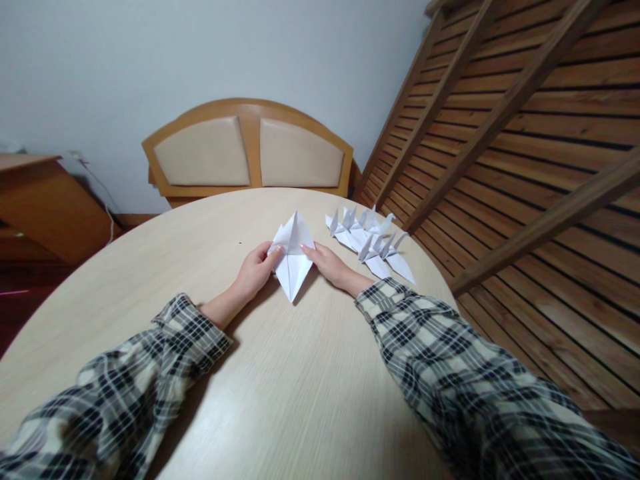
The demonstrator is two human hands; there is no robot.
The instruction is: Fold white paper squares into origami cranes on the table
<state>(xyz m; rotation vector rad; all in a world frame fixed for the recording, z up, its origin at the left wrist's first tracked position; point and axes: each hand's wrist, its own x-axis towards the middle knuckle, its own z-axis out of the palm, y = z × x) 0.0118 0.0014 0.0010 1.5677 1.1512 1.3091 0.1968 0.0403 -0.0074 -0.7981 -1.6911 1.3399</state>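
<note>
A folded sheet of white paper (294,267), kite-shaped with a pointed top and bottom, is held between my two hands above the table. My left hand (257,267) pinches its left edge, thumb on the front face. My right hand (330,263) grips the right edge the same way, thumb on top. The fingers behind the paper are hidden. A crease runs down the middle of the lower point. Just right of my right hand stand several white paper cranes (370,243), grouped closely together.
The round, light wood table (240,407) fills the foreground. Behind it stands a wooden headboard (255,153) with two cream panels. A slatted wooden structure (525,167) leans along the right. At the far left is a wooden desk (40,207), with a white cable (103,190) beside it.
</note>
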